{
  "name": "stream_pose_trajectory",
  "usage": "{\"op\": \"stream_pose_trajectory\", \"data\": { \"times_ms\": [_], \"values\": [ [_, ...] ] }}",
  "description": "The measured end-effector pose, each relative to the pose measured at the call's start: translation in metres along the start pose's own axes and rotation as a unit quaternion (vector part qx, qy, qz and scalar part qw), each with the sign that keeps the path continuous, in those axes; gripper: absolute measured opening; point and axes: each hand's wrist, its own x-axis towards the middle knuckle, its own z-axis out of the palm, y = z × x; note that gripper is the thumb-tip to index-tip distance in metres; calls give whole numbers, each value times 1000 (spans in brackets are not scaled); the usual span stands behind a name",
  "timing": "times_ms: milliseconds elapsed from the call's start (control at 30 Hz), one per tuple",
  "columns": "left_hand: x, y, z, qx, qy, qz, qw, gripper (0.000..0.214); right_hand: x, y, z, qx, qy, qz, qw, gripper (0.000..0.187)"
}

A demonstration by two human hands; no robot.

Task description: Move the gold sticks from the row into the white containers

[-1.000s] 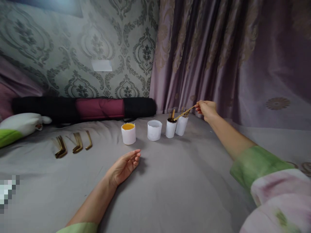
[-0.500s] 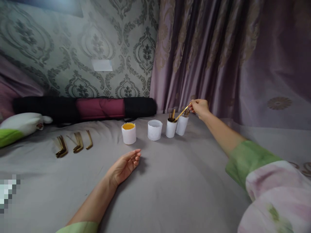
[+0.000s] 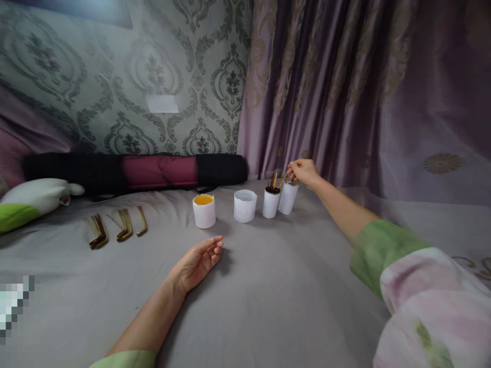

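My right hand [image 3: 305,171] pinches the upper end of a thin gold straw [image 3: 283,180] between thumb and fingers. Its lower end slants down into a slim white cup [image 3: 270,205] with several gold and dark sticks inside. Another slim white cup [image 3: 289,199] stands just behind, below my fingers, its contents partly hidden. Palm up on the grey sheet, my left hand [image 3: 200,263] rests with loosely curled fingers, holding nothing. Beyond it are a wide white cup with a yellow inside [image 3: 204,215] and a plain wide white cup [image 3: 244,208].
Bundles of bent gold straws [image 3: 98,232] lie on the grey sheet [image 3: 261,296] at the left, with a single one [image 3: 142,222] beside them. A black and maroon roll [image 3: 159,171] lies along the wall. A white and green plush toy [image 3: 32,199] is far left.
My right hand has moved a little left and down, and the straw now sits lower and steeper in the slim cup. My left hand has stayed put.
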Motion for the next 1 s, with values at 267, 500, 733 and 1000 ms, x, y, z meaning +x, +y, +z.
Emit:
{"op": "stream_pose_trajectory", "data": {
  "times_ms": [267,500,733,1000],
  "values": [
    [1,0,0,-4,-3,-1,1000,17,-1,0,13,-58,-33,15,998,21],
    [1,1,0,-2,-2,0,1000,17,-5,-1,19,-82,-49,16,995,21],
    [0,0,0,-2,2,-1,1000,16,-5,1,22,-104,-68,27,992,21],
    [0,1,2,-2,7,-4,1000,15,-4,6,29,-103,-81,42,990,19]
  ]
}}
